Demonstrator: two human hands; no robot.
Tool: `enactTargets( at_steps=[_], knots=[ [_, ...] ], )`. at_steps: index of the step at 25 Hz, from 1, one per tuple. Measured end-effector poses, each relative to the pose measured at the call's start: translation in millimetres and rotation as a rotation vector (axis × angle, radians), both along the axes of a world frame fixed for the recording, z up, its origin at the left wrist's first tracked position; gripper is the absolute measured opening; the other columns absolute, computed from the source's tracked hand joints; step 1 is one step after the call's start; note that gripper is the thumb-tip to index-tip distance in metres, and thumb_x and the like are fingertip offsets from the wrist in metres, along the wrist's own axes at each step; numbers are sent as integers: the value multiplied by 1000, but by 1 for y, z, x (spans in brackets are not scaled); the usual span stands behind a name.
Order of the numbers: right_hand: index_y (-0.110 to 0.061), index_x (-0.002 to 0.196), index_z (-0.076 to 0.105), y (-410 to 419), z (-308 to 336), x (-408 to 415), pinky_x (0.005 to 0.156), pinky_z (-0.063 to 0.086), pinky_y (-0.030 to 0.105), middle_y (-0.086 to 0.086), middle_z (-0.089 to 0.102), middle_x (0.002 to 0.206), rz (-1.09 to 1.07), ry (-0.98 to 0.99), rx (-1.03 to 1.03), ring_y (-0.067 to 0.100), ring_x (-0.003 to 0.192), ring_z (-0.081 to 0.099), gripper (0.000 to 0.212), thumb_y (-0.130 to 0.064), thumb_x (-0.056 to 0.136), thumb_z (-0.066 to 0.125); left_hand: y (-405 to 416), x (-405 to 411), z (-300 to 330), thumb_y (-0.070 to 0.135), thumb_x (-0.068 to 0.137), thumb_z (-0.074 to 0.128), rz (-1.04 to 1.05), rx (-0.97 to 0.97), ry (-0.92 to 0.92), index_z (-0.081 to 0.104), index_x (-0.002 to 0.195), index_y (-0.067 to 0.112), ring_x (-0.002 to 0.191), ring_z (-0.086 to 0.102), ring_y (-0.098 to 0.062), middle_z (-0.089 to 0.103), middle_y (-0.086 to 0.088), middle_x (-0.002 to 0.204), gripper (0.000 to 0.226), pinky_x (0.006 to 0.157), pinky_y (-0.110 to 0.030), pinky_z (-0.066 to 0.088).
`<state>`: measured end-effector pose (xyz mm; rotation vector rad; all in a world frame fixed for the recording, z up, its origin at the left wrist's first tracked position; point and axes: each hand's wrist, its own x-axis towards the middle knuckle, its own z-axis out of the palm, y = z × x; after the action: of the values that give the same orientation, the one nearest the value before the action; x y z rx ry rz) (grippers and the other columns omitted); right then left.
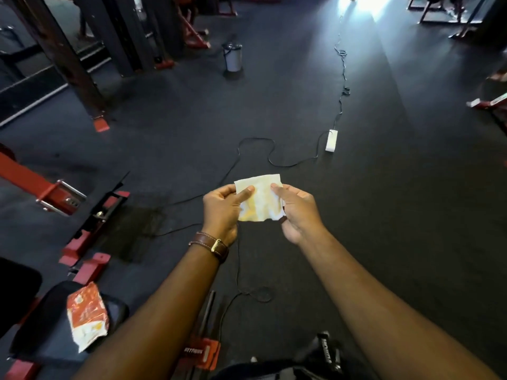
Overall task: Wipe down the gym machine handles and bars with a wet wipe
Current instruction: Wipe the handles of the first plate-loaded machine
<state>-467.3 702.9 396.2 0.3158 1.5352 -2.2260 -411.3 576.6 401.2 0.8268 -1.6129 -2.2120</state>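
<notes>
A white wet wipe (260,197) with yellowish stains is spread out in front of me, held at both sides above the dark floor. My left hand (223,211), with a brown watch strap on the wrist, pinches its left edge with the thumb on top. My right hand (297,212) grips its right edge. A red gym machine bar with a chrome handle (61,197) lies at the left, apart from both hands. An orange and white wipes packet (86,315) rests on a black seat pad at the lower left.
Black cables (256,149) snake over the rubber floor to a white power strip (331,140). A small cylindrical bin (232,57) stands farther back. Red and black machine frames (90,231) line the left side, and more equipment stands at the far right.
</notes>
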Motion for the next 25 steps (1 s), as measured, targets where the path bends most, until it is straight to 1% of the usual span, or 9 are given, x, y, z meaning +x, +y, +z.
enactTargets(
  at_steps=[2,4,7,9,14,18,21,23,25],
  knots=[
    [-4,90,70,-8,-4,-59,80,55,48,19,74,97,52,3,-9,31,86,70,3,-7,89,69,-6,-54,-3,1,84,74,39,-16,13,71,99,0,86,74,-28,76,-16,98,15,73,-43,63],
    [-4,88,70,-19,-9,-122,79,54,46,20,74,98,108,11,-18,31,85,70,3,-6,89,68,-13,-111,-7,1,85,73,88,-20,16,71,99,0,87,74,-28,76,-16,98,14,73,-42,63],
    [-4,84,69,-38,-8,-209,76,54,45,15,74,89,189,17,-17,29,79,69,5,-6,89,69,-27,-186,-9,4,87,73,155,-21,9,72,100,4,94,74,-28,76,-13,102,13,80,-46,61],
    [-4,85,69,-54,-5,-268,75,55,44,13,74,85,255,5,-8,27,77,70,5,-6,89,69,-37,-233,-8,5,87,73,197,-8,-16,72,101,6,98,73,-28,76,-11,105,14,83,-46,60],
    [0,87,68,-108,-1,-383,63,55,36,11,74,78,445,13,2,25,70,70,7,-7,89,69,-74,-327,-5,1,87,71,363,1,-27,70,100,8,92,74,-23,76,-6,98,15,74,-36,62],
    [-1,87,69,-182,-13,-467,66,55,37,11,74,79,572,-3,0,25,71,70,6,-8,89,69,-138,-404,-17,0,88,70,493,24,-37,71,96,9,86,74,-20,76,-5,94,12,73,-36,63],
    [1,95,69,-259,-22,-530,75,55,45,16,74,89,636,-17,13,31,81,70,11,-7,88,70,-207,-461,-30,2,87,71,572,31,-29,71,102,6,93,74,-26,76,-10,101,15,76,-39,62],
    [3,99,68,-315,-21,-566,77,54,45,18,74,96,683,-16,31,32,84,70,15,-8,89,69,-257,-497,-32,1,87,71,624,25,-28,71,101,4,96,73,-30,76,-13,102,14,77,-41,62],
    [2,98,69,-374,-17,-603,75,54,43,18,74,96,745,-16,42,30,82,70,14,-9,90,69,-312,-532,-29,-1,87,71,672,39,-26,72,100,0,97,72,-34,76,-16,101,13,76,-40,62]
  ],
)
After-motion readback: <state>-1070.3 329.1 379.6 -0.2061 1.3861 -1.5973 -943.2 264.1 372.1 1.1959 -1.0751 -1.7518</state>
